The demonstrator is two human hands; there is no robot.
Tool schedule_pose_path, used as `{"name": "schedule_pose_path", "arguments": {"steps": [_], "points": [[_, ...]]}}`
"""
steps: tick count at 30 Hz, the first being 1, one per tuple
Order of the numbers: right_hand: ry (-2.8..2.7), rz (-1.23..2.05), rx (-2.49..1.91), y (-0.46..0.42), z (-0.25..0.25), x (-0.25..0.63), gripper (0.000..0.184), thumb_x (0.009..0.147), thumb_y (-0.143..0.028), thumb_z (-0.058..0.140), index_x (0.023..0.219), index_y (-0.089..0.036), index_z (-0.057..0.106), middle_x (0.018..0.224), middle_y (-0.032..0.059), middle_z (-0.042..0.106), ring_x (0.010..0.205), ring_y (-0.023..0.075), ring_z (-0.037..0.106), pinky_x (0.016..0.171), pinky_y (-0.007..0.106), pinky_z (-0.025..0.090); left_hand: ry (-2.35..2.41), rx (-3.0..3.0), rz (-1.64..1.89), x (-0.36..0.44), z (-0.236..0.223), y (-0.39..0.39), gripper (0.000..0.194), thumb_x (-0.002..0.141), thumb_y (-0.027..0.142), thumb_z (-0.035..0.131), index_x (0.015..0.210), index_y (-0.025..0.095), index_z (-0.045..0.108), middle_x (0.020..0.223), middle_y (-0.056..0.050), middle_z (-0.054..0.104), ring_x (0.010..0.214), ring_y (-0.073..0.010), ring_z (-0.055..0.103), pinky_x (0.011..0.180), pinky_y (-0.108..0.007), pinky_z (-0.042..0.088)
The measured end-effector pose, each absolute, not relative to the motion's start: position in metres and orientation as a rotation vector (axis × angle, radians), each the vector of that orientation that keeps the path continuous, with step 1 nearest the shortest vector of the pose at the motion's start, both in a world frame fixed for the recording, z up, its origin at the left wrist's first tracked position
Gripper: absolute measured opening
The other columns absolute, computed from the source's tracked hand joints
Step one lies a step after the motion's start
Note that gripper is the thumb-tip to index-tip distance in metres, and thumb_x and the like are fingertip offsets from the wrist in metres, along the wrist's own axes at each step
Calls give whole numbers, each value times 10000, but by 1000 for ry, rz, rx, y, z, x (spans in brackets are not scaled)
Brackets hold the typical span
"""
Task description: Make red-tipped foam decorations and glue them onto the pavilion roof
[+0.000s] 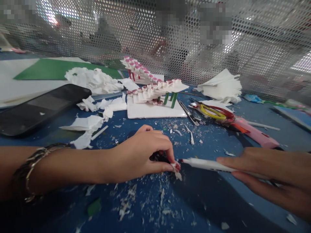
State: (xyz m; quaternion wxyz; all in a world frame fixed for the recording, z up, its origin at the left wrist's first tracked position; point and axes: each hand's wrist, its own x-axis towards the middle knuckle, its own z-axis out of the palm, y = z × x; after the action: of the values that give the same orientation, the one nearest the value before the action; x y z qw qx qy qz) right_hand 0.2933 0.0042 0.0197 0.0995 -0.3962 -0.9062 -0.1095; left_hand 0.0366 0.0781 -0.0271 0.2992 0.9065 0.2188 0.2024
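My left hand rests on the blue table, fingers closed in a pinch on a small white foam piece stained red at its tip. My right hand comes in from the right, fingers closed around a white marker pen. The pen's red tip points left and touches or nearly touches the small piece. A bracelet is on my left wrist. White scraps lie scattered all around both hands.
Behind stands a white foam model on green and red posts, topped with red-dotted pieces. Nearby lie a black phone, crumpled white tissue, scissors with red and yellow handles, a pink cutter, and a perforated metal screen.
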Motion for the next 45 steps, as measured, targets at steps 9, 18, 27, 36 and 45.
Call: {"name": "schedule_pose_path", "arguments": {"steps": [9,18,27,36,45], "points": [[-2655,-332,-1157,5,19,293,260,956,-339,302,993,-327,559,649,-59,620,502,80,565,448,181,410,566,2420,599,37,-29,77,109,801,252,665,736,204,591,764,99,642,737,-77,565,780,-247,213],[-2662,-281,-1158,7,22,292,265,949,-344,320,996,-332,580,667,-52,631,492,84,565,427,193,399,572,2499,617,35,-28,76,97,826,227,630,735,216,597,760,95,656,732,-85,551,782,-256,209],[-2691,-231,-1219,4,24,292,337,950,-356,308,952,-298,640,667,-32,642,503,84,562,441,185,396,541,2554,610,34,-28,75,93,808,153,590,743,218,579,756,87,657,725,-87,561,827,-272,205],[-2663,-115,-1184,4,25,292,273,949,-336,348,966,-295,617,722,-47,659,557,57,586,523,144,433,485,2628,652,36,-28,73,118,792,142,538,722,222,588,741,92,664,669,-73,547,754,-265,226],[-2617,-93,-1214,4,23,293,263,928,-305,386,980,-287,643,750,-22,675,607,89,629,540,166,464,531,2576,618,37,-27,74,110,745,135,547,692,222,586,719,99,654,650,-68,555,752,-268,229]]}}
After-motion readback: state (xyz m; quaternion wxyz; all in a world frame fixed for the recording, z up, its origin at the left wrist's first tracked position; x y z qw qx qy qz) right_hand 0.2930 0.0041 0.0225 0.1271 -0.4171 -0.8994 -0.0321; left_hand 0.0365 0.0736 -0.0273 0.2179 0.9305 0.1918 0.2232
